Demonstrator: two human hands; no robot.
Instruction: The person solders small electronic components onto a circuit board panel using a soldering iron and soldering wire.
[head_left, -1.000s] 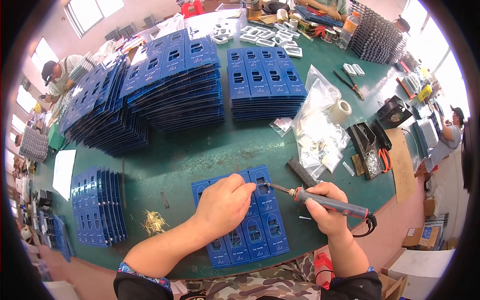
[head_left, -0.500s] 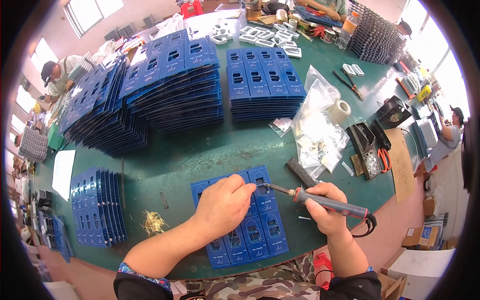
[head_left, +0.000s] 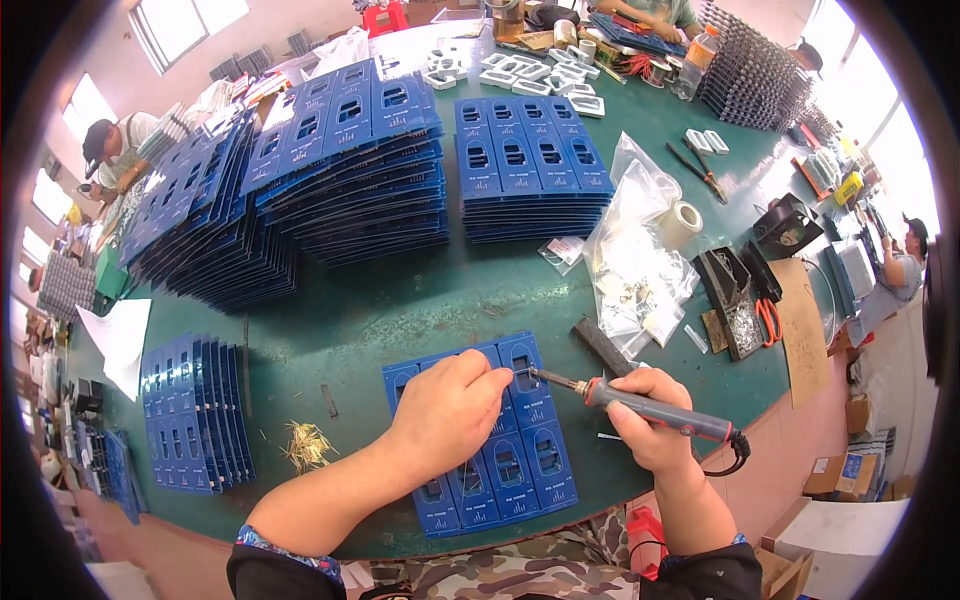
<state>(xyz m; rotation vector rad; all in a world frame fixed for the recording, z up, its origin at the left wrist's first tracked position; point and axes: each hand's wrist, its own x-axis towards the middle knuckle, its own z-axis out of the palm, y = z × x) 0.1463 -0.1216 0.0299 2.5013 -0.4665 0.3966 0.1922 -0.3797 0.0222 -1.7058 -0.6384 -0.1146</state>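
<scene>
A blue panel of circuit boards (head_left: pixel 512 483) lies flat on the green table in front of me. My right hand (head_left: pixel 655 415) is wrapped round a grey and red soldering iron (head_left: pixel 665 412). The iron's tip meets the panel's upper right board, at the edge of a cut-out. Over the panel's upper half rests my left hand (head_left: pixel 450 410), its fingers pinched close to the tip. Whatever is in that pinch is too small and covered to name. The left hand hides the middle of the panel.
Tall stacks of blue panels (head_left: pixel 350 180) stand behind, with a shorter row (head_left: pixel 195 415) at left. Gold clippings (head_left: pixel 307 445) lie beside my left forearm. To the right are a plastic bag (head_left: pixel 640 260), a tape roll (head_left: pixel 680 222), a black parts box (head_left: pixel 730 300) and pliers (head_left: pixel 697 170). Other people work around.
A corner of the white paper at the far left has lifted and curled over. The iron and my hands hold almost the same place at the panel.
</scene>
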